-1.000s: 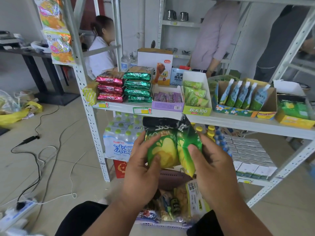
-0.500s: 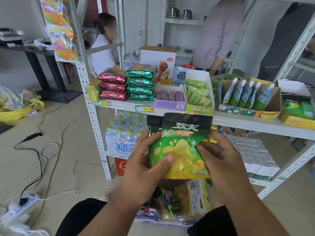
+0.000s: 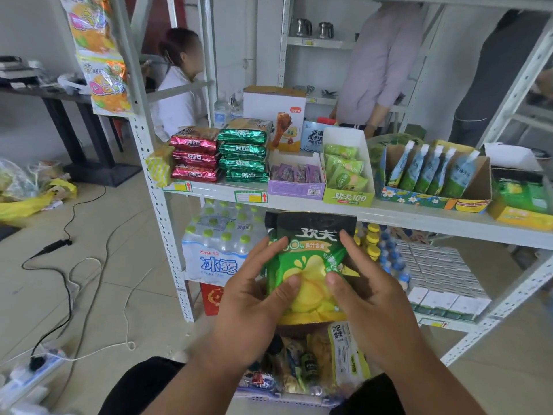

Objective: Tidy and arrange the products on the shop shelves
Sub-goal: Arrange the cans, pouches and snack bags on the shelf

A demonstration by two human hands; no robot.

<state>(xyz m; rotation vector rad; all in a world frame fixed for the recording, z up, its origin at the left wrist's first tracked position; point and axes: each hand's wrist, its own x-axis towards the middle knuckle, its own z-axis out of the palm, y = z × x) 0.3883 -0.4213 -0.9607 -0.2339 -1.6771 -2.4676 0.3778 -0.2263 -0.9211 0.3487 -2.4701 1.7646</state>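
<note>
We grasp the green snack bag [image 3: 308, 265] with both hands [image 3: 254, 298] [image 3: 368, 295] to face its label before the shelf [image 3: 419, 218].

A small shop, this; white metal shelves [image 3: 419, 218] carry stacked snack packs [image 3: 243, 151], open display boxes [image 3: 348, 196] of sweets and price tags [image 3: 250, 196] on the edge; bottled water [image 3: 218, 250] sits below, snack bags [image 3: 101, 82] hang from the post, a basket [image 3: 284, 398] of goods waits underneath.
</note>
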